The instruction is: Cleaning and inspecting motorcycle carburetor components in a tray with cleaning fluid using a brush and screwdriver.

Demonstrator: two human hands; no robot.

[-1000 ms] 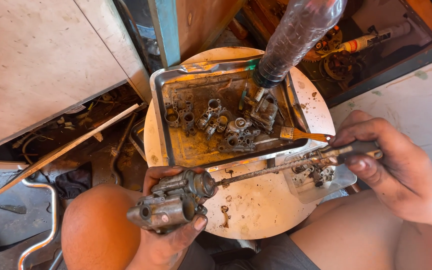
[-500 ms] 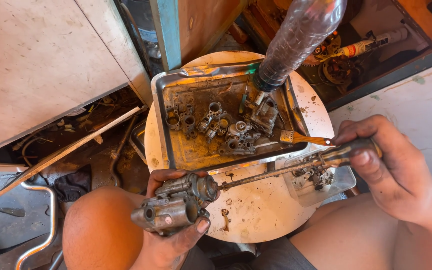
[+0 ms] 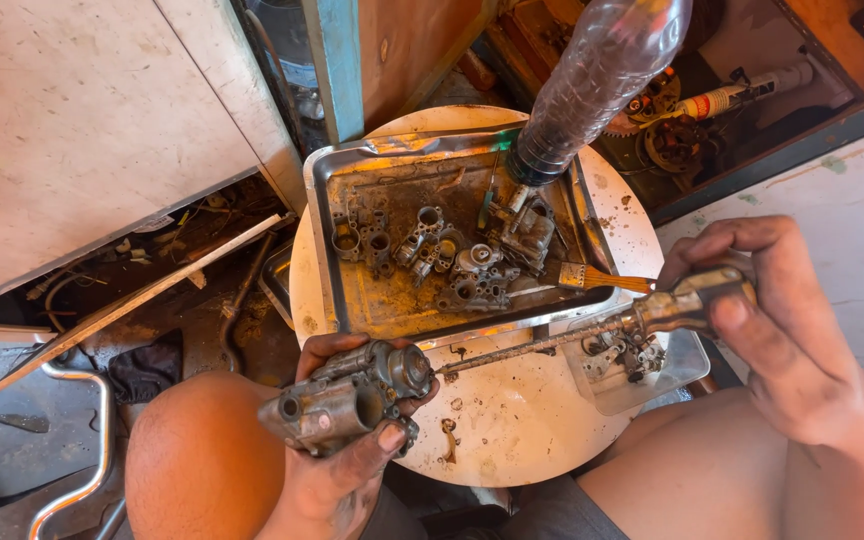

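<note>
Item 1. Carburettor body: grimy grey metal casting, held off the near edge of the round bench, above the person's knee. Left hand cups it from below; fingers curled and pressed around the casting, thumb on its near face. Its round opening faces right, toward the screwdriver tip.

Item 2. Screwdriver: long, dirty shaft, translucent brownish handle. Right hand is wrapped around the handle at the bench's right edge, fingers closed tight on it. Long axis runs nearly level, right to left, dipping slightly toward the carburettor body; the tip meets the casting at its right side. Whether the tip is seated in a screw head cannot be told. The left hand is the nearer one to the casting; the right hand stands well apart, joined to it only by the shaft.

Item 3. Metal tray: rectangular, rust-stained, on the far half of the bench. Holds several small carburettor parts and a brush with a yellow ferrule, lying across its right rim.

Item 4. Plastic bottle: clear, upended, neck down in the tray's far right corner.

Item 5. Small clear dish: at the bench's right edge, under the screwdriver, with small metal pieces inside.
</note>
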